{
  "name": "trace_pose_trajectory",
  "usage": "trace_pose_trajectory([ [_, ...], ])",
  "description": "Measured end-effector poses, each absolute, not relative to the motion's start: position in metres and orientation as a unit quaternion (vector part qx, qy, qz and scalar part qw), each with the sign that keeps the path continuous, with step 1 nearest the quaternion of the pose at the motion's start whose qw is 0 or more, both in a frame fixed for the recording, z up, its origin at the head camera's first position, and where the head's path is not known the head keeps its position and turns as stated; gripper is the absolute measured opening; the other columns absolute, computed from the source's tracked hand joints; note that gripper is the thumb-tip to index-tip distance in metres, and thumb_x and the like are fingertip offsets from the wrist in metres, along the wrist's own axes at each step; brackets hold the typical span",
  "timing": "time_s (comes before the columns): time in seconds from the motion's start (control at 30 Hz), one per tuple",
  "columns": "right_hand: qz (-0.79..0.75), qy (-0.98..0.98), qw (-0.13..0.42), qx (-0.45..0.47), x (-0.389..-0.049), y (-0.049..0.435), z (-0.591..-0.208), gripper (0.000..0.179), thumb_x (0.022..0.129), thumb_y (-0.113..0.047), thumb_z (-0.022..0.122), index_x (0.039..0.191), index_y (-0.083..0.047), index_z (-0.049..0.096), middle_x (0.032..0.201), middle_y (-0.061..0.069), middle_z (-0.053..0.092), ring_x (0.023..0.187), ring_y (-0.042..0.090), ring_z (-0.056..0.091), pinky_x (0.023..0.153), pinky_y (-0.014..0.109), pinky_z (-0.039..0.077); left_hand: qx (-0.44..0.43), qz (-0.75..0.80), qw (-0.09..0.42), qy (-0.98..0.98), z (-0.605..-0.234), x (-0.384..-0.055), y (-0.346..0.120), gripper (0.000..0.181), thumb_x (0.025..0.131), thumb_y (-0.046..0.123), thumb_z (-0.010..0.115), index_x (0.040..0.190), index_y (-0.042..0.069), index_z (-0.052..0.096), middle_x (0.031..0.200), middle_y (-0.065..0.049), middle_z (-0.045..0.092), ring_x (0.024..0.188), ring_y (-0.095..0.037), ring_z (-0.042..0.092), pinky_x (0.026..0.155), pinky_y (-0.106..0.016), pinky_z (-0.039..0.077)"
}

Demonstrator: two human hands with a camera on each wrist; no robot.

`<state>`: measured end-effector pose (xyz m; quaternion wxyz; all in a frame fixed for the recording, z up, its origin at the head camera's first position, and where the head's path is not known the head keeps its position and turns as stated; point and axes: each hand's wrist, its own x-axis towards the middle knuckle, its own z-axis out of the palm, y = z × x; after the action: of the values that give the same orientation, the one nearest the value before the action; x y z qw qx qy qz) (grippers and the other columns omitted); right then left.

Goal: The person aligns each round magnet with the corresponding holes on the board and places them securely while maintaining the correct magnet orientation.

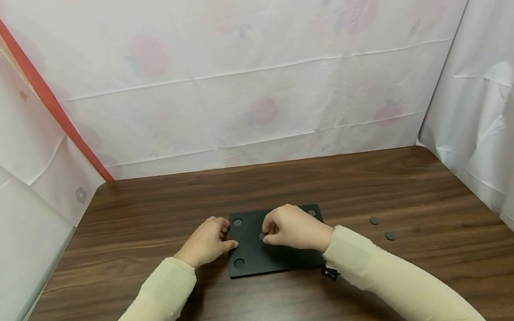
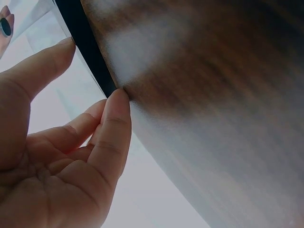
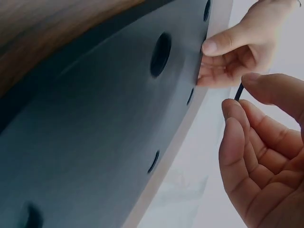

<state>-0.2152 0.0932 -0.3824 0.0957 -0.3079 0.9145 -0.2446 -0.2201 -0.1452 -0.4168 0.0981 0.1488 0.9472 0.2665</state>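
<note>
A flat black board (image 1: 258, 255) with round recesses in its top lies on the brown table. At its left edge is my left hand (image 1: 206, 242), the thumb and fingertips touching the edge a little apart from one another. My right hand (image 1: 294, 227) is above the middle of the board, pinching a small dark disc (image 3: 239, 91) between thumb and fingertips. In the right wrist view the disc is seen edge-on, apart from the board. One recess (image 3: 161, 55) shows clearly there. Part of the board is hidden under my right hand and forearm.
Two loose dark discs, one farther back (image 1: 374, 220) and one nearer (image 1: 390, 235), lie on the table right of the board. A small black item (image 1: 330, 272) with a white mark sits by my right cuff. Pale patterned curtains (image 1: 241, 71) enclose the table's back and sides.
</note>
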Motion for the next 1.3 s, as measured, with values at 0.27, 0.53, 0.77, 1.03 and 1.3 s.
trace_pose_trajectory([
  [0.27, -0.222, 0.91, 0.105, -0.333, -0.213, 0.068, -0.387, 0.018, 0.091, -0.023, 0.071, 0.104, -0.011, 0.074, 0.091, -0.004, 0.072, 0.074, 0.0, 0.062, 0.068, 0.016, 0.052, 0.154, 0.265, 0.095, 0.947, -0.417, -0.222, -0.145, 0.051, 0.088, 0.021, 0.074, 0.128, -0.005, 0.056, 0.114, -0.014, 0.06, 0.103, -0.025, 0.06, 0.092, -0.044, 0.052],
  [0.53, -0.207, 0.904, 0.123, -0.353, -0.211, 0.049, -0.389, 0.017, 0.091, -0.022, 0.072, 0.103, -0.01, 0.075, 0.088, -0.003, 0.073, 0.069, -0.001, 0.06, 0.065, 0.015, 0.051, 0.161, 0.266, 0.093, 0.946, -0.416, -0.222, -0.145, 0.049, 0.088, 0.019, 0.074, 0.126, -0.006, 0.057, 0.112, -0.014, 0.059, 0.099, -0.024, 0.06, 0.089, -0.043, 0.053],
  [0.77, -0.165, 0.905, 0.124, -0.373, -0.211, 0.037, -0.394, 0.01, 0.09, -0.021, 0.072, 0.096, -0.014, 0.076, 0.084, -0.005, 0.072, 0.067, -0.001, 0.059, 0.065, 0.013, 0.05, 0.163, 0.268, 0.096, 0.945, -0.417, -0.223, -0.146, 0.047, 0.09, 0.018, 0.072, 0.127, -0.006, 0.057, 0.112, -0.014, 0.059, 0.097, -0.022, 0.059, 0.088, -0.042, 0.053],
  [1.03, -0.127, 0.906, 0.118, -0.386, -0.211, 0.031, -0.4, 0.007, 0.09, -0.021, 0.073, 0.093, -0.016, 0.076, 0.084, -0.007, 0.071, 0.068, -0.001, 0.059, 0.067, 0.013, 0.05, 0.161, 0.269, 0.098, 0.945, -0.419, -0.223, -0.148, 0.045, 0.09, 0.017, 0.07, 0.127, -0.005, 0.056, 0.113, -0.013, 0.059, 0.099, -0.023, 0.06, 0.089, -0.042, 0.053],
  [1.3, -0.117, 0.907, 0.115, -0.389, -0.212, 0.027, -0.403, 0.009, 0.09, -0.021, 0.072, 0.095, -0.015, 0.077, 0.085, -0.007, 0.072, 0.069, 0.0, 0.06, 0.067, 0.014, 0.05, 0.162, 0.27, 0.099, 0.944, -0.419, -0.223, -0.148, 0.044, 0.091, 0.015, 0.07, 0.127, -0.006, 0.056, 0.113, -0.014, 0.058, 0.097, -0.023, 0.059, 0.088, -0.041, 0.053],
])
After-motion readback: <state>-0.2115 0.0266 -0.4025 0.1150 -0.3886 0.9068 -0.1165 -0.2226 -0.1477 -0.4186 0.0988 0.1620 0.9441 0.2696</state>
